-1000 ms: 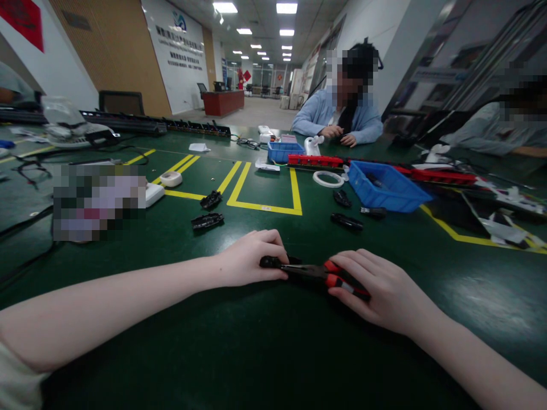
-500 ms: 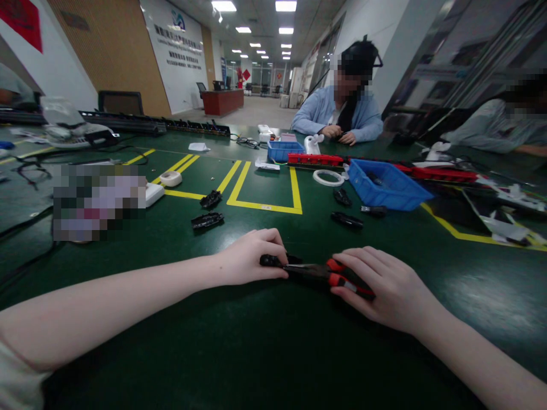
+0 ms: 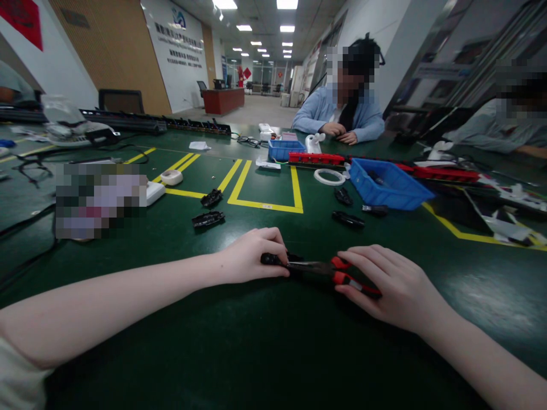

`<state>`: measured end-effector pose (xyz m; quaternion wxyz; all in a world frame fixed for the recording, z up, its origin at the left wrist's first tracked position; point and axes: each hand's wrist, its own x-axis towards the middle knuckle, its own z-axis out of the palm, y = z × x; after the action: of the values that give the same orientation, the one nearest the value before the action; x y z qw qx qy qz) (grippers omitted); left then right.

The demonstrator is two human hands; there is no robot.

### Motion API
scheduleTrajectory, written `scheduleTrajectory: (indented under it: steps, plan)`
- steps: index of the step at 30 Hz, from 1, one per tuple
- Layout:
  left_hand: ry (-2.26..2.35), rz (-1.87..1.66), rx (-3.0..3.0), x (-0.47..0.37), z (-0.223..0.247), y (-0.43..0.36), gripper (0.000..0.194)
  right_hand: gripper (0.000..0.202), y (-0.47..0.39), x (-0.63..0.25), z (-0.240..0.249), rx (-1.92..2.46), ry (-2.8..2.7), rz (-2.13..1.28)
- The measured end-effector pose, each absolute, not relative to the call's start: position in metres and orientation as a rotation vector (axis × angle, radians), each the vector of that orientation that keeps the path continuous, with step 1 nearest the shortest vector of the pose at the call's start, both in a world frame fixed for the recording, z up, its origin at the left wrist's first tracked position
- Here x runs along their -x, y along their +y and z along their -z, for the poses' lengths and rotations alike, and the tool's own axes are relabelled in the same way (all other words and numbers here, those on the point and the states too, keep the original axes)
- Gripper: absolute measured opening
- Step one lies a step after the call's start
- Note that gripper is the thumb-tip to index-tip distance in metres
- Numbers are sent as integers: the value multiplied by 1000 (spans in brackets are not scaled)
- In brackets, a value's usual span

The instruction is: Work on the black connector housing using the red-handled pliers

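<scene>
My left hand (image 3: 260, 253) is closed on a small black part (image 3: 270, 259) just above the green table. My right hand (image 3: 384, 279) grips red-and-black handled pliers (image 3: 314, 266), whose metal jaws point left and reach the black part beside my left fingertips. Whether the jaws are clamped on it is too small to tell. Beyond my left hand lie two black pieces (image 3: 208, 220) (image 3: 212, 197). Beyond the pliers lie more black pieces (image 3: 348, 219) (image 3: 343, 196), with another (image 3: 375, 210) near a blue bin.
The large blue bin (image 3: 384, 193) stands right of a white tape roll (image 3: 329, 177). Behind are a smaller blue bin (image 3: 286, 150) and a red strip (image 3: 316, 159). Yellow tape (image 3: 265, 206) marks the green table (image 3: 239, 353). A person (image 3: 337, 117) sits opposite.
My right hand and the pliers have shifted slightly to the right. My left hand keeps its hold on the black part, almost in place.
</scene>
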<state>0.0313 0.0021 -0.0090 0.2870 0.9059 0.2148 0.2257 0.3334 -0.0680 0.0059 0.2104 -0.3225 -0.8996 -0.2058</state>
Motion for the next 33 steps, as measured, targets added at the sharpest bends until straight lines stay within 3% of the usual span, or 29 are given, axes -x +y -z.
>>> scheduleTrajectory:
  steps: [33]
  plan:
    - [590,-580,-2419,-32,9,2,11,29,-69,-328,-4,958,-2489,367]
